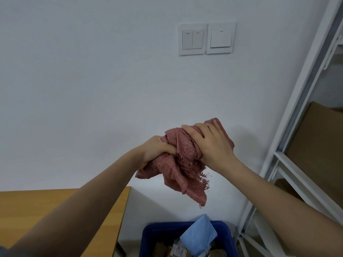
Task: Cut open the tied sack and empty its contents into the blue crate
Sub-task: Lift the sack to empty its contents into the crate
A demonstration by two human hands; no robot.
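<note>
Both my hands hold a crumpled reddish-pink woven sack (178, 164) with frayed fringes, raised high in front of the white wall. My left hand (155, 152) grips its left side. My right hand (209, 145) clasps its top and right side. The sack's loose end hangs down over the blue crate (148, 236), which sits on the floor at the bottom edge of the view. Inside the crate lie a light blue packet (199, 236) and some small packaged items, partly cut off by the frame.
A wooden table (46, 206) stands at the lower left, next to the crate. A white metal shelving rack (289, 158) with brown cardboard (319, 145) stands at the right. Two light-switch plates (207, 38) are on the wall above.
</note>
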